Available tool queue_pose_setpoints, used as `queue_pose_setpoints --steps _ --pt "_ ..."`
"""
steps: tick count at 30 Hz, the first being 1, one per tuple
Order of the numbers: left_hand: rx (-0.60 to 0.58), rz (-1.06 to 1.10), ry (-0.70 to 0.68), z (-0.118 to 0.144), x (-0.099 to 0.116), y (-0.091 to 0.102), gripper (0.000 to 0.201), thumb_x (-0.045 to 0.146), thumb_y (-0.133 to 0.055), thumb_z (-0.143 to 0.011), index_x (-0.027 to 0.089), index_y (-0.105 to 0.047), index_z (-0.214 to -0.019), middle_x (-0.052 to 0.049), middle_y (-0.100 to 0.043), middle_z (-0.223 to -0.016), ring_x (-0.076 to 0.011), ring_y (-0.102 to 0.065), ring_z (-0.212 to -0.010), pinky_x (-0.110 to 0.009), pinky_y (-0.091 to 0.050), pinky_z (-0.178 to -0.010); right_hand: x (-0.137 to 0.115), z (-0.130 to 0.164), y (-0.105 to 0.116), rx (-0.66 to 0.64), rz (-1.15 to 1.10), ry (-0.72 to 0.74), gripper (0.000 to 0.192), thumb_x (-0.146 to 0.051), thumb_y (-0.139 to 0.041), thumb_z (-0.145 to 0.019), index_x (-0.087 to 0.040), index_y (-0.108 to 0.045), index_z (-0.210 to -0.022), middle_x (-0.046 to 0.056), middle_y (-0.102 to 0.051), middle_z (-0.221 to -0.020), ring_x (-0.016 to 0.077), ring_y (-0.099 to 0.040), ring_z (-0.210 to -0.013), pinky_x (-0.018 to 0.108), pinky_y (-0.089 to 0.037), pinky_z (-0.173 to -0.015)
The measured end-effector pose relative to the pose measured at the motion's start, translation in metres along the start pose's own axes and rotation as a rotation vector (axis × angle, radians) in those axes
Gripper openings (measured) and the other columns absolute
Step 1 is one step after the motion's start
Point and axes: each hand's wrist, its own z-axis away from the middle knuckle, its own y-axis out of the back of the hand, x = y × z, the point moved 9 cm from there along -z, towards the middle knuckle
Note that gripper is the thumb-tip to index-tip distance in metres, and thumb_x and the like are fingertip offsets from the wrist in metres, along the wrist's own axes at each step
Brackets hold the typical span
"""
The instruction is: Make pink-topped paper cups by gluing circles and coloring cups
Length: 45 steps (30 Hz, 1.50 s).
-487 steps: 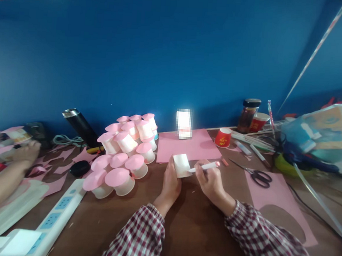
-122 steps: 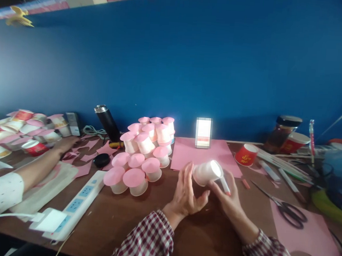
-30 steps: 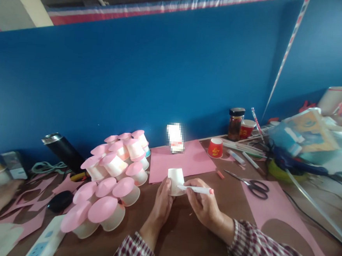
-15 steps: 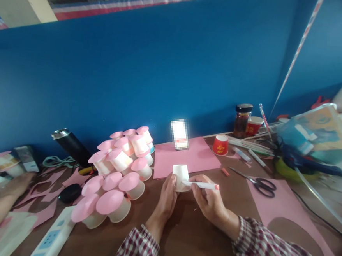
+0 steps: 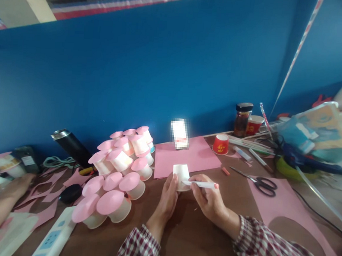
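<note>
Clasping a cup (image 5: 180,173), the left hand (image 5: 168,194) is half-closed round its side above the table (image 5: 195,239), short of the back edge; the right hand (image 5: 212,203) pinches a pen (image 5: 203,184), tip at the cup. Paper (image 5: 194,157) lies by that edge, scissors (image 5: 263,185) rightward, pink-topped cups (image 5: 113,181) leftward.

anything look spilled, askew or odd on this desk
No spill is visible. The black thermos at the back left seems to lean, though lens distortion may cause that. The pink sheet at right has a large rounded cut-out, and pink paper scraps lie at left, probably ordinary cutting leftovers.
</note>
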Motion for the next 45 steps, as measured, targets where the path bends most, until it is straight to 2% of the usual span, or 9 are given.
queue_pose_setpoints --steps 17,22,32,40,45 --pt "-0.007 -0.043 -0.02 0.0 0.004 -0.004 0.027 0.037 -0.051 -0.088 0.015 -0.059 -0.102 -0.006 -0.064 -0.094 -0.018 -0.058 -0.088 -0.031 -0.043 -0.082 -0.002 -0.004 0.005 0.02 0.03 -0.009 0.011 -0.02 -0.047 -0.09 -0.018 -0.058 -0.089 0.004 -0.062 -0.077 0.0157 -0.06 -0.067 0.027 -0.048 -0.065" --pt "-0.024 -0.041 -0.012 0.001 0.005 -0.007 0.029 0.037 -0.051 -0.088 0.016 -0.06 -0.106 -0.008 -0.065 -0.103 -0.0208 -0.059 -0.096 -0.033 -0.042 -0.087 -0.001 -0.004 0.006 0.023 0.03 -0.017 0.012 -0.02 -0.047 -0.09 -0.017 -0.058 -0.091 0.005 -0.063 -0.079 0.0152 -0.06 -0.066 0.026 -0.049 -0.064" --pt "0.01 -0.012 0.017 0.001 -0.004 0.001 0.031 0.036 -0.052 -0.088 0.017 -0.06 -0.111 -0.009 -0.065 -0.11 -0.0221 -0.059 -0.101 -0.035 -0.042 -0.09 0.005 -0.005 0.01 0.06 0.039 -0.05 0.014 -0.021 -0.047 -0.09 -0.017 -0.06 -0.091 0.005 -0.065 -0.08 0.0154 -0.061 -0.067 0.026 -0.049 -0.064" --pt "0.016 -0.041 0.019 0.001 -0.002 0.0 0.036 0.04 -0.054 -0.086 0.016 -0.061 -0.112 -0.01 -0.065 -0.114 -0.0238 -0.057 -0.107 -0.034 -0.043 -0.091 0.008 -0.005 0.012 0.07 0.028 -0.062 0.013 -0.02 -0.047 -0.09 -0.019 -0.06 -0.093 0.004 -0.065 -0.075 0.0154 -0.061 -0.063 0.027 -0.049 -0.062" --pt "0.03 -0.059 0.05 0.001 -0.006 0.005 0.037 0.041 -0.054 -0.085 0.018 -0.06 -0.114 -0.01 -0.063 -0.118 -0.0244 -0.057 -0.108 -0.035 -0.043 -0.091 0.012 -0.006 0.015 0.094 0.012 -0.088 0.012 -0.022 -0.047 -0.09 -0.019 -0.058 -0.089 0.005 -0.066 -0.077 0.0171 -0.063 -0.067 0.028 -0.049 -0.065"
